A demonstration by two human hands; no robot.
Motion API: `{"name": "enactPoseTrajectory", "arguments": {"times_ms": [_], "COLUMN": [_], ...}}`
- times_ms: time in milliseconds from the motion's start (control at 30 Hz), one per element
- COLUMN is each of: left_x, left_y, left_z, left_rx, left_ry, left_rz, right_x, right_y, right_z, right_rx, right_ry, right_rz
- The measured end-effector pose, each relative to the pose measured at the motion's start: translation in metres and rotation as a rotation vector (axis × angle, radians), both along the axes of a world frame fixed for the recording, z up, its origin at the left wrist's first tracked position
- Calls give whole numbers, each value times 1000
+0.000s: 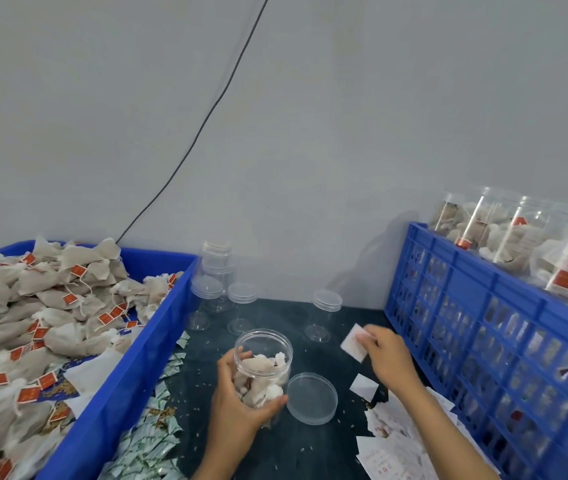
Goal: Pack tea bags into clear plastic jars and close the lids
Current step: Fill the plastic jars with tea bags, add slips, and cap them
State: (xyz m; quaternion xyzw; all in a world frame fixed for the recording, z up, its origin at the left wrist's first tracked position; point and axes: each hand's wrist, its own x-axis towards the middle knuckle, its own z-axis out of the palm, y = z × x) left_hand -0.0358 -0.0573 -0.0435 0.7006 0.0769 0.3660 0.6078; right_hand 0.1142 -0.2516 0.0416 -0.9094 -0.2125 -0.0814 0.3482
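My left hand (237,403) grips an open clear plastic jar (264,362) filled with tea bags; it stands on the dark table. The jar's clear lid (312,398) lies flat on the table just right of it. To the right, my right hand (388,355) pinches a small white paper slip (354,345) above the table. A heap of loose tea bags (33,323) with red tags fills the blue bin (130,382) at the left.
Several empty lidded jars (324,315) stand at the back of the table near the wall. A blue crate (483,327) at right carries filled jars (525,237). White slips (397,441) pile at the front right; small green-white sachets (158,431) lie by the bin.
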Motion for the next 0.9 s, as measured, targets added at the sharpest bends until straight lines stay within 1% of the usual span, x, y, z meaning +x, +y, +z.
{"name": "enactPoseTrajectory", "arguments": {"times_ms": [67,133,233,333,467,500,567,633,667,700,767,833,900], "left_x": [-1,-3,-4,-3,-3,-3,-3,-4,-4,-4,-5,-6,-6], "left_y": [0,-2,-4,-6,-8,-8,-8,-8,-8,-7,-7,-6,-6], "left_z": [0,2,2,4,5,5,6,7,7,7,6,5,4], "left_rx": [-5,6,16,7,32,37,43,49,52,55,71,83,82], "left_ry": [-1,2,0,2,-4,-4,3,16,20,22,34,37,35], "left_rz": [-16,-19,-4,-9,11,17,21,21,22,22,35,41,34], "right_x": [-15,-33,-58,-71,-73,-75,-77,-78,-78,-78,-72,-62,-49], "right_y": [15,31,53,70,85,88,93,95,95,93,87,77,65], "right_z": [26,47,62,64,56,53,47,43,43,44,46,46,37], "right_rx": [184,292,273,145,-268,-338,-430,-465,-448,-389,-164,117,321], "right_ry": [14,54,102,84,-22,-37,-81,-152,-168,-155,-76,-72,-74], "right_rz": [115,260,448,512,523,532,527,517,523,537,551,468,311]}}
